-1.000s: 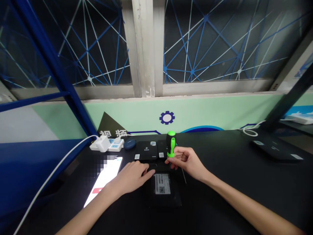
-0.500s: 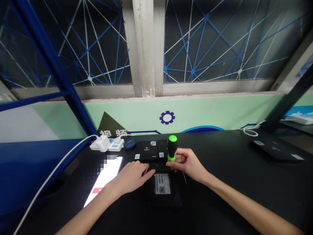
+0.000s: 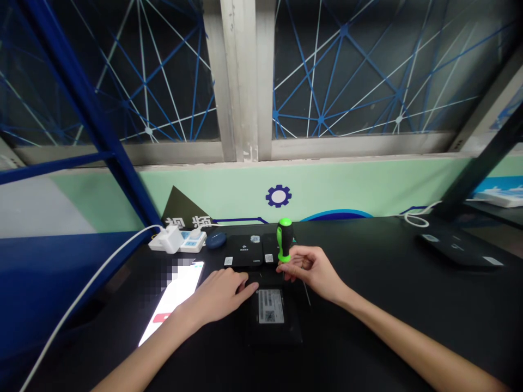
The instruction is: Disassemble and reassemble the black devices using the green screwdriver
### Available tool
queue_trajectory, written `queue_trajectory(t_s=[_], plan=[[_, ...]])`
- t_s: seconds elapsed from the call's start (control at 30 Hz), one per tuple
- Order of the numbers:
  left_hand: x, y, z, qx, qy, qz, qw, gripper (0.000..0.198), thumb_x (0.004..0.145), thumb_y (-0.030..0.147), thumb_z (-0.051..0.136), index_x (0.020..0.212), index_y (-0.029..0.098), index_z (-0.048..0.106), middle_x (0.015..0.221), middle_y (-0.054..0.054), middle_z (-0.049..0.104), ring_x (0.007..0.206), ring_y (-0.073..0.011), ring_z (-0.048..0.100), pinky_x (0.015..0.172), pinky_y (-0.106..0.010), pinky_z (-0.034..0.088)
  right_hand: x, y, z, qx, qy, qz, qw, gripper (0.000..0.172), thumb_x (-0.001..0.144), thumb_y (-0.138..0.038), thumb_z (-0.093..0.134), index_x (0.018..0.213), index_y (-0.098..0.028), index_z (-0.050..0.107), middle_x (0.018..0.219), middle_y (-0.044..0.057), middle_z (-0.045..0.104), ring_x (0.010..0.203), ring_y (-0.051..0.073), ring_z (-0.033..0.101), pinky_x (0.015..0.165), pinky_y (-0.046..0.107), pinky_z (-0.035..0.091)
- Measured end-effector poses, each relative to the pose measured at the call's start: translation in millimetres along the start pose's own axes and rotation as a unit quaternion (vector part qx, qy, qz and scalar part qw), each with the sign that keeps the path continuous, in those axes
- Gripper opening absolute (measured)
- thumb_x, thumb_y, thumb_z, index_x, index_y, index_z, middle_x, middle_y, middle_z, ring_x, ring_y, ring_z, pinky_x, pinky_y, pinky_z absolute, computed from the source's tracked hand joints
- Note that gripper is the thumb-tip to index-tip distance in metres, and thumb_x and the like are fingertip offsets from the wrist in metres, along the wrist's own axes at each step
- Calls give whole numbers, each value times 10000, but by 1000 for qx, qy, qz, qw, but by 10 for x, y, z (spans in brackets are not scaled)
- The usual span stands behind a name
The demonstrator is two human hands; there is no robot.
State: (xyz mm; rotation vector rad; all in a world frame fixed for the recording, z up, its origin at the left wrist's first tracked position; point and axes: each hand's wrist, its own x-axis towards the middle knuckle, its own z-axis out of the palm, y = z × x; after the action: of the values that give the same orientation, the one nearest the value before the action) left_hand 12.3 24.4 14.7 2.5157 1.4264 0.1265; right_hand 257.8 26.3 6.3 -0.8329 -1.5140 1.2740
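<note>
A black box-shaped device [image 3: 291, 321] with a white printed label [image 3: 271, 306] lies face down on the black table. My left hand [image 3: 226, 294] rests at its far left corner, palm down, thumb apart from the other fingers and touching the device's edge. My right hand [image 3: 308, 269] pinches the lower end of a screwdriver [image 3: 285, 239] with a green and black handle. The screwdriver stands upright over the far right part of the device. Its tip is hidden behind my fingers.
Two black boxes [image 3: 244, 251] with stickers lie behind the device. A lit phone [image 3: 174, 299] is left, near a power strip [image 3: 192, 242] with a white charger [image 3: 172, 239] and a dark blue oval case [image 3: 216, 240]. Another black device [image 3: 457, 250] lies at right.
The screwdriver's handle has turned, so a green strip now shows on its left side. It sits slightly higher and leans a little differently. My left hand stays in place.
</note>
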Motion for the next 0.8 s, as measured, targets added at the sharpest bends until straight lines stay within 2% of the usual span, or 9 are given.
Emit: queue_trajectory(t_s=[0.33, 0.8], plan=[[0, -14, 19, -1, 5, 6, 1000, 529, 996, 574, 331, 663, 214, 530, 629, -9, 612, 562, -192, 581, 524, -297, 271, -20, -39, -15, -27, -25, -17, 999, 258, 846, -409, 719, 868, -152, 710, 828, 79, 741, 629, 140, 642, 561, 253, 510], [-9, 10, -9, -3, 4, -1, 1000, 532, 991, 577, 328, 651, 215, 521, 617, -9, 608, 553, -191, 581, 523, -294, 286, -30, -108, -32, -28, -8, -38, 999, 267, 865, -419, 698, 880, -153, 693, 832, 85, 733, 634, 143, 632, 587, 275, 522]])
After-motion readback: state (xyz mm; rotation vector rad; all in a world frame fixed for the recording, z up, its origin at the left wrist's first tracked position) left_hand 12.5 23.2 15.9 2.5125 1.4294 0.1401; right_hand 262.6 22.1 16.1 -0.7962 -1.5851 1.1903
